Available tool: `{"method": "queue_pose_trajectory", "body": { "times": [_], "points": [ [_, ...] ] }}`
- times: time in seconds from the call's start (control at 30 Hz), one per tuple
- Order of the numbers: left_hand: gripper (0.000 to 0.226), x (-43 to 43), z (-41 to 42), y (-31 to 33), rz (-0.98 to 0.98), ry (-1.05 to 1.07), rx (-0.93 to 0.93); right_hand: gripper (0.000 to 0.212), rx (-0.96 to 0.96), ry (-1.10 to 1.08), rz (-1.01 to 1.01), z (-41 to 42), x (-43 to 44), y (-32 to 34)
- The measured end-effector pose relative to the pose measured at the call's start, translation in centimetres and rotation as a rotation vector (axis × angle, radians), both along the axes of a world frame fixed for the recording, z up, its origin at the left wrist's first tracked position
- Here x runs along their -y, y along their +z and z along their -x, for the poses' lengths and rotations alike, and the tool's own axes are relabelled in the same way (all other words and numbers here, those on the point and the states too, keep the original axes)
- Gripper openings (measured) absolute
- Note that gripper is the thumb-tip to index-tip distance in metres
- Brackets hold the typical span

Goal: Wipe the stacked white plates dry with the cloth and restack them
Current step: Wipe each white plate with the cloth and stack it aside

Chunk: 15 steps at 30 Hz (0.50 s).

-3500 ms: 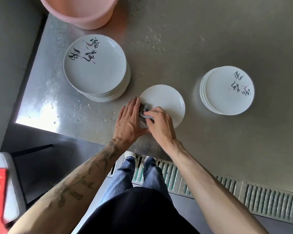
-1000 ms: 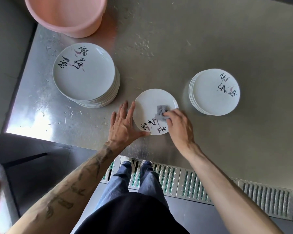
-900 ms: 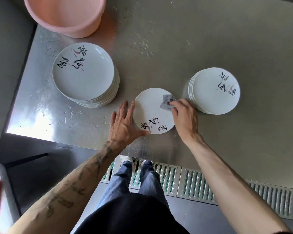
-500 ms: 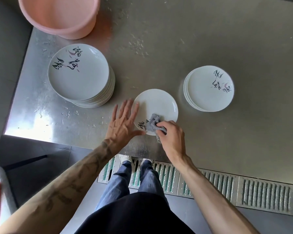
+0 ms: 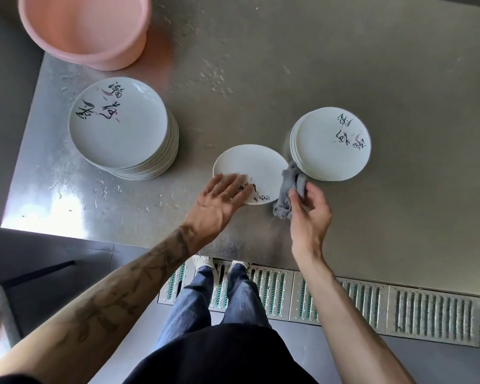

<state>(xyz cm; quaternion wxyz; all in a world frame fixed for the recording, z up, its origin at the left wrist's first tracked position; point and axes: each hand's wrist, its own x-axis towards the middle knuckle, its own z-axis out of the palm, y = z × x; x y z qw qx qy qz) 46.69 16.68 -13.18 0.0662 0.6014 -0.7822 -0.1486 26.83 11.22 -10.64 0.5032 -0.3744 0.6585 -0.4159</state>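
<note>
Steel bench (image 5: 344, 65) has loads of free room back and right; tall stack (image 5: 117, 126) by the left edge looks unwiped, so most is probably left to do; shorter stack (image 5: 333, 142) on the right looks done; single plate (image 5: 250, 164) lies between them near the front edge; left hand (image 5: 219, 198) has its grip apart, fingers flat on it; right hand (image 5: 311, 212) has its grip clamped on the cloth (image 5: 290, 189), right beside the shorter stack.

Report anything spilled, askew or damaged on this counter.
What look like water droplets speckle the steel counter around the taller stack of white plates and near the pink plastic basin. No plate looks chipped or askew.
</note>
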Motion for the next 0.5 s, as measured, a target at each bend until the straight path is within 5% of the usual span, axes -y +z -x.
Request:
{"method": "queue_pose_trajectory", "body": {
  "times": [0.17, 0.3, 0.5],
  "points": [
    [0.026, 1.7, 1.2, 4.9, 0.111, 0.414, -0.448, 0.024, 0.163, -0.032, 0.110, -1.6, 4.3, 2.5],
    [0.040, 2.4, 0.1, 7.2, -0.156, 0.638, -0.911, 0.024, -0.107, 0.215, 0.175, -3.3, 5.4, 4.3],
    [0.034, 1.3, -0.9, 8.6, -0.379, 0.694, -1.239, 0.029, -0.421, 0.771, 0.565, -5.5, 2.6, 6.9]
  ]
}}
